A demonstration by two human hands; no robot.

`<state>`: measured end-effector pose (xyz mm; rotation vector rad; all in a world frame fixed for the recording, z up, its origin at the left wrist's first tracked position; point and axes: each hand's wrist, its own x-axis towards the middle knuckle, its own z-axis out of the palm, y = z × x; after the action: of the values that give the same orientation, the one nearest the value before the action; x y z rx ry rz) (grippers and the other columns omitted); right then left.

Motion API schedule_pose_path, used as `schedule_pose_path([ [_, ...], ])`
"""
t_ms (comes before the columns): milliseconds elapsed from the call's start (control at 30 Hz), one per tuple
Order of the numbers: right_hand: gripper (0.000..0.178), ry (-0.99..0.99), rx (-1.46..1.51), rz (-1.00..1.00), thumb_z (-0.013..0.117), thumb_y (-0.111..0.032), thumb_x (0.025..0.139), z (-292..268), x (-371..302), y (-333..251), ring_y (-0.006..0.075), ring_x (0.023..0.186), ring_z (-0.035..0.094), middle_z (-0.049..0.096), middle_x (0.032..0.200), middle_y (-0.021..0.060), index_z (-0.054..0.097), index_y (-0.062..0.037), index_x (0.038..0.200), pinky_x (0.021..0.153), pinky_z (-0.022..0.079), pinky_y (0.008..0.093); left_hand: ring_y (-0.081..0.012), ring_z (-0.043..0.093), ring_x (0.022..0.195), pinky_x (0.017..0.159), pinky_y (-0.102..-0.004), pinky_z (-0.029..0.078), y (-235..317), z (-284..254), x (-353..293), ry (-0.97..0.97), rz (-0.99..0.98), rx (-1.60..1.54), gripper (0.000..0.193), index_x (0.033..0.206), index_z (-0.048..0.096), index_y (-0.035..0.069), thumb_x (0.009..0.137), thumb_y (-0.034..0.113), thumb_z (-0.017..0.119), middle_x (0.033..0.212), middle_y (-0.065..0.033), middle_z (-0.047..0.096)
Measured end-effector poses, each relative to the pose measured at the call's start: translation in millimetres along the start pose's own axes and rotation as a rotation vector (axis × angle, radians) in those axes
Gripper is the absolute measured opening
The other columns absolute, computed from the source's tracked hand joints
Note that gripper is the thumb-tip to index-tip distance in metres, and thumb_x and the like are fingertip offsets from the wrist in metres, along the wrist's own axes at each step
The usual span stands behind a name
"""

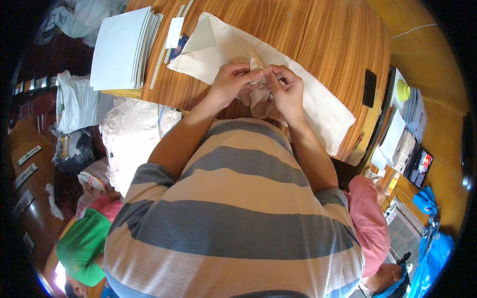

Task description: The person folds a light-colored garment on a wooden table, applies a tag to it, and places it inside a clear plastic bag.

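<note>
A long cream-white cloth [320, 107] lies slantwise along the near edge of the wooden table [323, 39], its left end folded into a pointed flap. At its middle, part of the cloth is bunched up between my hands. My left hand [231, 83] pinches this gathered part between thumb and fingers. Close beside it, my right hand [286, 89] is also closed on the bunched cloth, thumb against the fingers. The fingertips almost meet, and what lies right between them is partly hidden. A loose crumpled end [259, 102] hangs below the fingers toward the table's edge.
A stack of white sheets [117, 49] sits at the table's left, beside a white tag [174, 32] and a dark blue card [177, 48]. A black phone [369, 88] lies right. White cloth [130, 141] is piled below left. People in green [82, 243] and pink [368, 218] are nearby.
</note>
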<state>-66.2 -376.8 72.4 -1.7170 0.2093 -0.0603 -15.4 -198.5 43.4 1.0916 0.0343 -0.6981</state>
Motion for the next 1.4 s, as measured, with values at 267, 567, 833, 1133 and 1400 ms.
schedule_pose_path([
  [267, 0.023, 0.032, 0.116, 0.192, 0.065, -0.018, 0.109, -1, 1, -2, 0.0072, 0.082, 0.064, 0.074, 0.093, 0.0016, 0.074, 0.0026, 0.115, 0.071, 0.052, 0.0257, -0.0084, 0.070, 0.085, 0.068, -0.0246, 0.061, 15, -1, 5, -0.030, 0.135, 0.362, 0.021, 0.111, 0.079, 0.000, 0.100, 0.018, 0.077, 0.098, -0.0029, 0.076],
  [567, 0.099, 0.293, -0.819, -0.293, 0.096, -0.044, 0.068, 18, -55, -3, 0.0429, 0.113, 0.061, 0.064, 0.119, 0.0231, 0.052, 0.0007, 0.144, 0.099, 0.050, 0.0509, -0.0078, 0.068, 0.080, 0.059, -0.0222, 0.059, 30, 2, 15, 0.012, -0.011, 0.144, 0.027, 0.108, 0.079, 0.001, 0.103, 0.026, 0.074, 0.098, -0.0038, 0.077],
  [833, 0.031, 0.264, -0.937, 0.038, 0.070, -0.018, 0.095, 13, -65, 14, 0.0425, 0.092, 0.072, 0.072, 0.101, 0.0239, 0.066, 0.0007, 0.120, 0.082, 0.059, 0.0479, -0.0180, 0.072, 0.092, 0.076, -0.0354, 0.057, 59, -55, 51, -0.201, 0.494, 1.135, 0.037, 0.123, 0.073, 0.003, 0.093, 0.023, 0.083, 0.115, -0.0124, 0.076],
  [1133, 0.041, 0.232, -1.217, -0.162, 0.077, -0.031, 0.088, 40, -52, 26, 0.0402, 0.089, 0.072, 0.072, 0.097, 0.0210, 0.067, 0.0012, 0.111, 0.086, 0.058, 0.0485, -0.0283, 0.066, 0.127, 0.109, -0.0423, 0.051, 72, -27, 113, -0.607, 0.589, 1.112, 0.044, 0.132, 0.069, 0.006, 0.095, 0.026, 0.080, 0.131, -0.0129, 0.072],
  [1400, 0.016, 0.137, -0.726, 0.148, 0.071, -0.014, 0.097, -24, -49, 12, 0.0316, 0.077, 0.075, 0.074, 0.085, 0.0182, 0.069, -0.0003, 0.105, 0.072, 0.060, 0.0426, -0.0282, 0.063, 0.131, 0.115, -0.0425, 0.048, 69, -35, 108, -0.895, 0.416, 1.085, 0.092, 0.148, 0.057, 0.007, 0.071, 0.038, 0.098, 0.143, -0.0139, 0.065],
])
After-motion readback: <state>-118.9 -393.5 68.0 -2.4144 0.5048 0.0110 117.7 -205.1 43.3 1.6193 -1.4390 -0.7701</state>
